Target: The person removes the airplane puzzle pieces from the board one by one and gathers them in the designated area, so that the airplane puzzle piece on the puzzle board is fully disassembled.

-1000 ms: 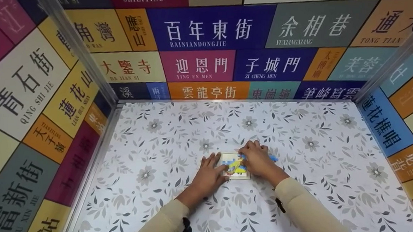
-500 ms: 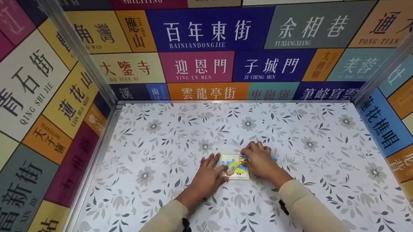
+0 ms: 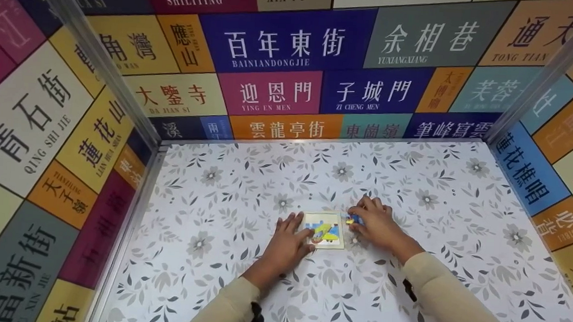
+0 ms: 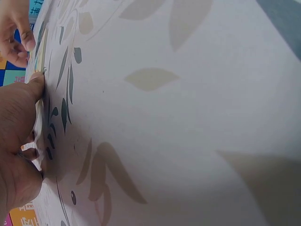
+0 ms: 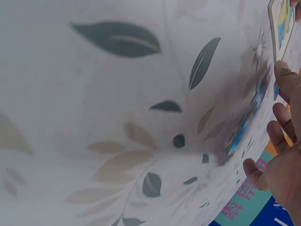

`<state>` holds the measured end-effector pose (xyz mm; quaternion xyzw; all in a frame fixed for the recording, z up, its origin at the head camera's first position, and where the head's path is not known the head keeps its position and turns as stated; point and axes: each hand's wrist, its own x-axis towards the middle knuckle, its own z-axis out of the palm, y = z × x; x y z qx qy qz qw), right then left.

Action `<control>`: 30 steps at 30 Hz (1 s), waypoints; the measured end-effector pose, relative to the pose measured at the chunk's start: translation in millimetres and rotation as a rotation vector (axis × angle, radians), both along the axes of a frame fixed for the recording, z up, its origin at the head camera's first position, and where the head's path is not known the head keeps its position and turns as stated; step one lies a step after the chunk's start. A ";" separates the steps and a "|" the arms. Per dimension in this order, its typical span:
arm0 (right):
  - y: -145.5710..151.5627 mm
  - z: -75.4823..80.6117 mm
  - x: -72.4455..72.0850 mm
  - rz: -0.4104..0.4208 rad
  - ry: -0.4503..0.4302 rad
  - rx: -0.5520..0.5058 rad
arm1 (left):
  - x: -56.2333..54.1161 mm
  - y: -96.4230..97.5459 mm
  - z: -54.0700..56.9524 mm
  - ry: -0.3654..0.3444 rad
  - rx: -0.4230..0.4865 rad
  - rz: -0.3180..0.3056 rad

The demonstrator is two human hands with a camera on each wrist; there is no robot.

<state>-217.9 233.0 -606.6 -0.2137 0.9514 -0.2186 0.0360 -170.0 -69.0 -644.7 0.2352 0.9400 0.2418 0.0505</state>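
A small cream puzzle tray (image 3: 322,216) lies on the table, with yellow and blue jigsaw pieces (image 3: 329,234) in its lower part showing a yellow aeroplane. Its upper strip is bare. My left hand (image 3: 284,242) rests at the tray's left side, fingers spread, the thumb at the lower left corner and a fingertip over the pieces. Just right of the tray, my right hand (image 3: 378,225) pinches a blue puzzle piece (image 3: 351,218) with yellow and red on it between thumb and fingers. In the right wrist view, blue pieces (image 5: 247,120) lie on the table below that hand.
The table (image 3: 246,178) has a white cover with grey flowers and leaves. Panels with coloured street-name signs (image 3: 293,38) stand behind it and on both sides, joined by metal corner posts (image 3: 110,63).
My right hand has drawn back to the right from the tray's upper right corner, carrying the blue piece with it. The left hand has stayed at the tray.
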 end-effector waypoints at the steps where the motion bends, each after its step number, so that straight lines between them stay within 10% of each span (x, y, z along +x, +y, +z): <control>1: 3.3 0.3 0.6 -0.005 0.000 0.004 | 0.1 -0.1 0.2 0.004 0.003 -0.001; 30: 87.0 -1.7 9.6 -0.099 -0.057 -0.012 | 0.8 -0.7 0.1 0.007 0.001 0.010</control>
